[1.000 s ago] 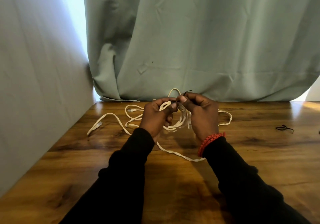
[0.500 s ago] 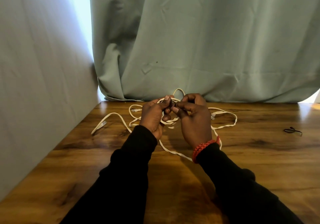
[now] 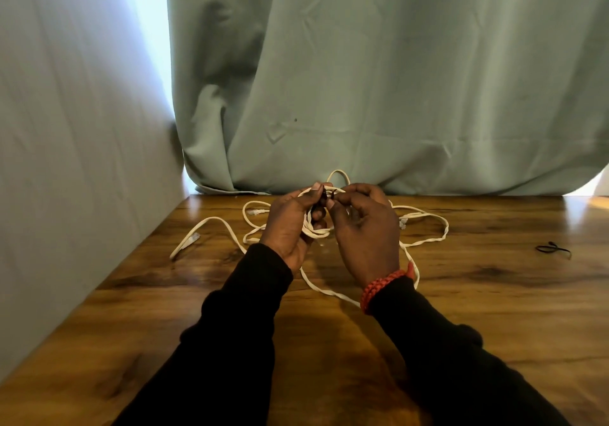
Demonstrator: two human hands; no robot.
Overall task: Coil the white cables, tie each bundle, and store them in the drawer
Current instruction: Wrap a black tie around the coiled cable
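Head view: compared with half a second ago, the hands have drawn slightly apart and the left thumb has risen, so more of the coiled loops shows between the palms; the loose cable on the counter (image 3: 494, 310) lies as it did. The left hand (image 3: 290, 228) grips the coiled white cable (image 3: 313, 231), fingers curled round the loops, thumb up at the top. The right hand (image 3: 365, 231), wearing a red bracelet (image 3: 382, 285), pinches a small dark tie (image 3: 328, 194) at the top of the bundle, touching the left thumb. Both forearms in black sleeves reach in from below. The tie is mostly hidden by fingertips, so whether it is fastened cannot be told. A second dark tie (image 3: 553, 249) lies well apart at right. The curtain (image 3: 395, 79) covers what lies behind.
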